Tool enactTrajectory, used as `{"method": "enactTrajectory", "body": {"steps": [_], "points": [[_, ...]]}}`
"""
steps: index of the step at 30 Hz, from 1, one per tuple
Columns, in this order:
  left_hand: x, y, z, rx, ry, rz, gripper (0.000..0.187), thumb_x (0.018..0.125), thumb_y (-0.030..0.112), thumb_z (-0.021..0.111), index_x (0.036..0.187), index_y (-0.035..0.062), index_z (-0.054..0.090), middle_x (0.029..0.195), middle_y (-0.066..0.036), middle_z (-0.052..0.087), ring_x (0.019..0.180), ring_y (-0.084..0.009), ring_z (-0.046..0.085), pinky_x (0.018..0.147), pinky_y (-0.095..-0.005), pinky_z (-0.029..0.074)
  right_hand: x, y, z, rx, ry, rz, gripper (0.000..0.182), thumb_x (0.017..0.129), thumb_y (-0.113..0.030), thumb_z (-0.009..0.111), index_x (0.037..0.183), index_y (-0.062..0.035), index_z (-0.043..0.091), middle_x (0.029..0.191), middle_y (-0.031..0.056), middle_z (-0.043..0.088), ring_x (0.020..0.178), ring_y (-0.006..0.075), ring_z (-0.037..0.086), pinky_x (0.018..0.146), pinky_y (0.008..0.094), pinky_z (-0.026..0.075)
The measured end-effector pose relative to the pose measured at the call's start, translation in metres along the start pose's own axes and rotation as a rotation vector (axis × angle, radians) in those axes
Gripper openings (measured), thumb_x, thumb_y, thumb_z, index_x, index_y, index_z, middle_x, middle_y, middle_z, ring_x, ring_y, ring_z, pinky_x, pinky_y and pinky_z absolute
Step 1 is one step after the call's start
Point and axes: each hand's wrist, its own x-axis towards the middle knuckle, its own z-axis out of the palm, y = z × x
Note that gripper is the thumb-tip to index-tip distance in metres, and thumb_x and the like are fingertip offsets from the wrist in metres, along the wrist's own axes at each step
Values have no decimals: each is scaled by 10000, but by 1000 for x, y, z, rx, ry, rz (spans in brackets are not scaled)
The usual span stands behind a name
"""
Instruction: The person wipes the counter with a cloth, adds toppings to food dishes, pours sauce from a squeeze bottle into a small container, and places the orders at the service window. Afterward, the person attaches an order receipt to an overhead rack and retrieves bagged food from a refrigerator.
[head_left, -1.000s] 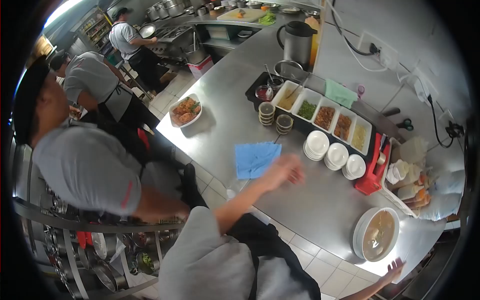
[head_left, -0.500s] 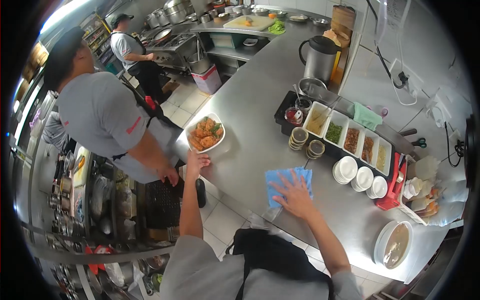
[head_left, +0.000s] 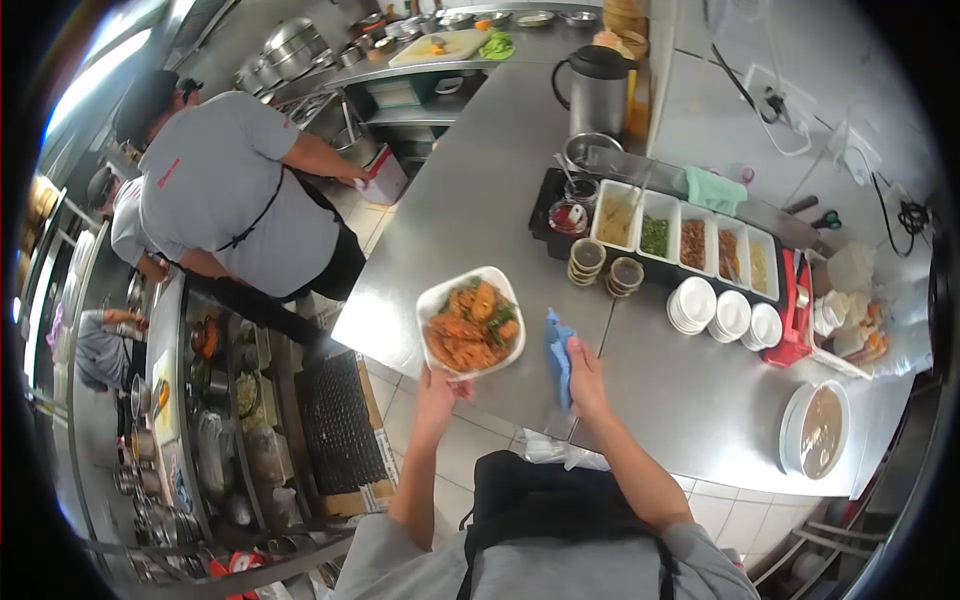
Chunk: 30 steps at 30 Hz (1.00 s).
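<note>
Shows people [head_left: 225, 180] in grey shirts at far left. Pinches the near rim of the white bowl [head_left: 427, 303] with the left hand [head_left: 437, 397], at the near side of the steel counter [head_left: 480, 200]. Has orange-brown food [head_left: 470, 325] and green leaves in the bowl. Cannot tell of any contact between bowl and counter. Grips the folded blue cloth [head_left: 560, 355] in the right hand [head_left: 586, 377], right of the bowl and apart from it. Shows cups [head_left: 587, 258], tubs [head_left: 612, 242], stacked dishes [head_left: 692, 303], then a basin [head_left: 788, 437] of cloudy liquid farther right.
</note>
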Motion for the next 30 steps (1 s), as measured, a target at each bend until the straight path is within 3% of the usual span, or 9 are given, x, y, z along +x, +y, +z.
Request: {"method": "enactTrajectory", "body": {"steps": [3, 7, 11, 14, 17, 18, 21, 24, 30], "points": [[-33, -7, 33, 28, -158, -73, 252, 904, 157, 318, 1100, 9, 376, 765, -113, 552, 589, -175, 543, 515, -299, 451, -14, -11, 9, 662, -194, 411, 427, 945, -350, 363, 1212, -41, 491, 1104, 97, 579, 991, 222, 539, 866, 353, 441], [-54, -8, 48, 120, -329, -148, 267, 888, 134, 305, 1114, 7, 365, 785, -126, 542, 591, -185, 542, 518, -304, 455, -16, -38, -27, 673, -432, 438, 444, 941, -275, 289, 1207, 39, 456, 1179, 156, 530, 1061, 262, 524, 942, 373, 420], [-65, 3, 52, 230, -471, -233, 370, 850, 81, 292, 1211, 4, 320, 868, -150, 524, 591, -194, 545, 519, -309, 465, 2, -88, -54, 274, -660, 386, 472, 933, -337, 365, 1264, -7, 432, 1219, 148, 517, 1072, 237, 531, 921, 384, 431], [-70, 7, 55, 322, -590, -310, 448, 826, 64, 293, 1269, 1, 270, 902, -156, 517, 588, -196, 551, 521, -304, 477, 34, -115, -72, -842, -572, -83, 474, 922, -368, 412, 1264, -40, 443, 1199, 181, 529, 1104, 240, 513, 887, 373, 438], [-74, 6, 60, 397, -696, -303, 483, 815, 63, 299, 1291, 2, 247, 905, -153, 518, 585, -197, 555, 523, -297, 487, 26, -101, -83, -1053, -363, -562, 433, 914, -365, 434, 1159, -22, 532, 1116, 186, 564, 1037, 282, 527, 867, 357, 424], [-74, 3, 59, 406, -714, -299, 485, 823, 63, 294, 1300, 2, 233, 891, -153, 521, 582, -191, 560, 524, -294, 492, 25, -88, -90, -1003, -287, -715, 335, 893, -324, 477, 1007, -38, 609, 1012, 165, 582, 976, 322, 521, 875, 364, 408], [-75, -8, 59, 418, -746, -295, 490, 830, 62, 288, 1311, 1, 218, 876, -151, 524, 575, -177, 564, 520, -286, 499, 26, -76, -124, -1431, -258, -639, 259, 862, -284, 526, 901, -46, 621, 948, 137, 581, 952, 305, 527, 844, 373, 421], [-68, -4, 67, 465, -760, -300, 494, 810, 62, 298, 1296, -3, 239, 901, -150, 519, 564, -172, 553, 507, -282, 490, 20, -96, -125, -1224, -211, -528, 216, 830, -260, 570, 897, -61, 619, 959, 123, 581, 971, 285, 532, 846, 352, 422], [-58, -6, 75, 517, -820, -307, 490, 817, 63, 287, 1300, 1, 239, 899, -145, 522, 559, -166, 557, 509, -279, 496, -8, -144, -83, -751, -713, -284, 210, 799, -264, 609, 881, -72, 634, 956, 74, 604, 940, 237, 547, 818, 327, 425]]}}
